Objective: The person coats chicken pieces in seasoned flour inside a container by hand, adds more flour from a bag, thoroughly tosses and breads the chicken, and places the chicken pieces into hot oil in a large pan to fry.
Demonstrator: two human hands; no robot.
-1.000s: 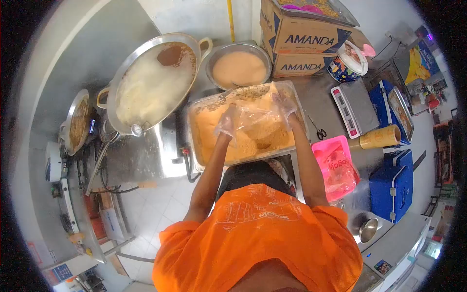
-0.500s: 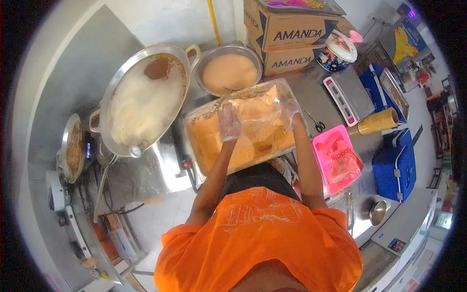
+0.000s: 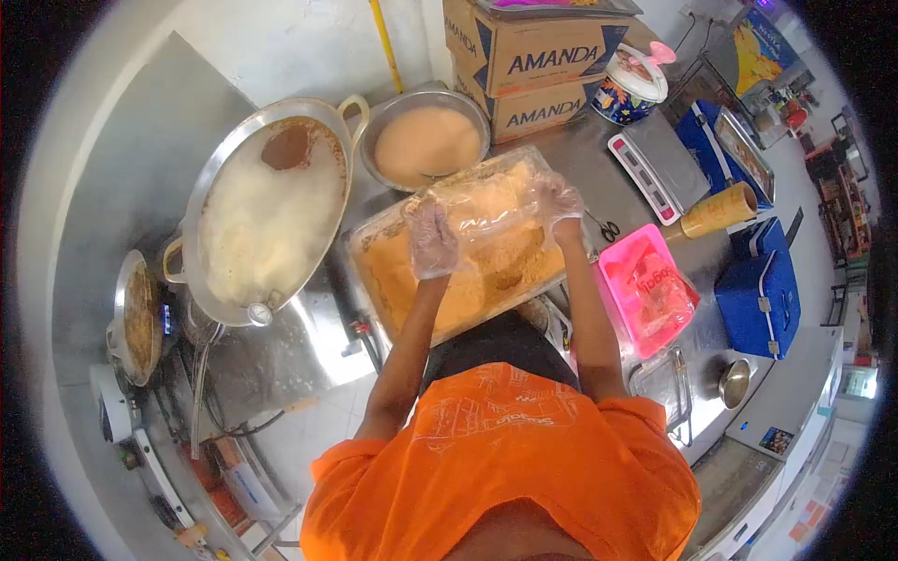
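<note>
Both my hands wear clear plastic gloves above a rectangular tray (image 3: 374, 301) of orange-tan powder (image 3: 398, 271). A clear plastic bag (image 3: 486, 208) stretches between them over the far half of the tray. Its left end is at my left hand (image 3: 433, 240), whose fingers point away from me and appear closed on the plastic. Bunched fingers of my right hand (image 3: 559, 201) grip the other end near the tray's right rim. Glare on the plastic hides whether anything is inside the bag.
Left of the tray stands a large two-handled pan (image 3: 271, 215) of foamy liquid. A metal bowl (image 3: 430, 145) of peach-coloured mixture sits behind. Scissors (image 3: 608, 229), a pink basket (image 3: 641, 290), a scale (image 3: 659, 178) and blue boxes (image 3: 758, 290) lie right. Cartons (image 3: 552, 65) are stacked at the back.
My right hand has closed up and turned slightly at its end of the bag. The plastic between my hands looks more stretched. The whole view has shifted a little.
</note>
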